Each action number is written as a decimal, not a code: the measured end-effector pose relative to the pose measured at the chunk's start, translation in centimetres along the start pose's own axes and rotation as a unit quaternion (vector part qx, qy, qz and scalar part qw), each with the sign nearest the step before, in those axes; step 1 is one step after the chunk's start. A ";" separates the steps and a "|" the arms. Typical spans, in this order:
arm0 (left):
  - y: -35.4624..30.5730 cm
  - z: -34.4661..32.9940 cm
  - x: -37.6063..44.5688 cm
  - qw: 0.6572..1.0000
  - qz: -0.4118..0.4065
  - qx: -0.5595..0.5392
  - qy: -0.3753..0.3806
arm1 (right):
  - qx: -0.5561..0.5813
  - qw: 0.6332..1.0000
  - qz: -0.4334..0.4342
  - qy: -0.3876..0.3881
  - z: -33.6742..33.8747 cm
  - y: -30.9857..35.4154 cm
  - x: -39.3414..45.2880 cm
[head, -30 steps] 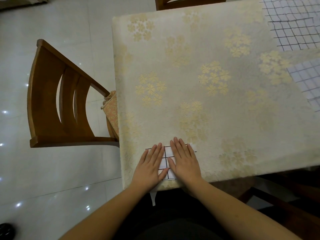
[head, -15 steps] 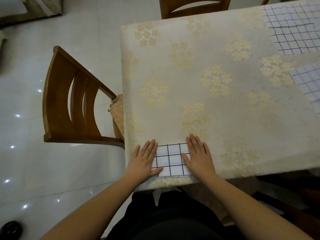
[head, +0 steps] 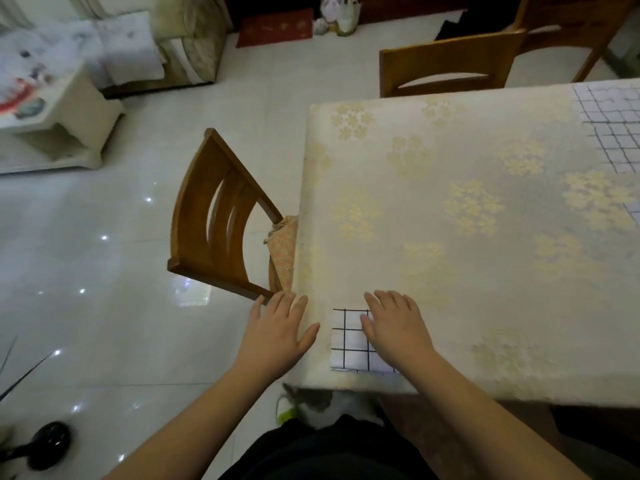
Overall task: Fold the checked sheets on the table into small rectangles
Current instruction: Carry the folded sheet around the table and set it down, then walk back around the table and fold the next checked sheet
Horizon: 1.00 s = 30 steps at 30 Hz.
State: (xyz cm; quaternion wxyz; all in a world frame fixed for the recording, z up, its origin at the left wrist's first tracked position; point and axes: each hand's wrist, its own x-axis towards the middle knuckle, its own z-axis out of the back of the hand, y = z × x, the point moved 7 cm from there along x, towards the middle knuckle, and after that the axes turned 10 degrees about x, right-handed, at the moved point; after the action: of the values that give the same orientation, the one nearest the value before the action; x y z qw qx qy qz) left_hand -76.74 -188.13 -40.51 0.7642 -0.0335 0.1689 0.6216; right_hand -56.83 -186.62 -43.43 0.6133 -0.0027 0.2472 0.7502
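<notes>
1. Folded checked sheet [head: 349,341] lay flat near the front left corner of the table [head: 450,202], a small white rectangle with a black grid. Its edges ran square to the table's edges, and its front edge sat just back from the table's near edge. Its right part was hidden under a hand, so which way its long axis ran could not be told.
2. Right hand [head: 398,327] rested palm down on the right part of that folded piece, fingers straight and slightly spread, pointing away from the person, pressing rather than gripping.
3. Left hand [head: 277,330] was flat and released at the table's left edge, apart from the folded piece; fingers straight, thumb reaching toward the cloth, grasping nothing. Whether it touched the tablecloth [head: 485,271] could not be told.
4. Unfolded checked sheet [head: 609,126] lay spread at the far right of the table, running out of view, and the corner of another checked sheet [head: 635,213] showed at the right edge.
5. Wooden chair [head: 214,220] stood tucked against the table's left side, with a patterned cushion [head: 284,251] on its seat. A second chair [head: 450,67] stood at the far side.
</notes>
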 end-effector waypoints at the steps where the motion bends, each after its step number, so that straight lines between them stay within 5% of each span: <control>1: 1.0 0.4 -0.7 1.000 0.009 0.002 -0.002 | -0.001 1.000 0.010 -0.010 0.2 1.3 0.0; 14: 12.2 -1.4 -8.1 0.994 0.073 -0.038 -0.078 | -0.033 0.994 0.073 -0.079 -0.9 16.9 -1.9; 23: 25.9 -5.7 -15.2 0.982 0.087 -0.071 -0.152 | -0.065 0.988 0.107 -0.093 -6.3 31.7 -0.9; 30: 33.0 -9.6 -18.9 0.988 0.095 -0.067 -0.099 | -0.071 0.988 0.119 -0.071 -10.0 39.9 -1.3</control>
State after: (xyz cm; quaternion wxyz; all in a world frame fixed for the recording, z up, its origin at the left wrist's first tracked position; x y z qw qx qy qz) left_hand -113.71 -200.93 -38.65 0.7104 -0.0064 0.0527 0.7018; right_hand -96.29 -196.59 -37.12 0.5340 0.0358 0.1477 0.8317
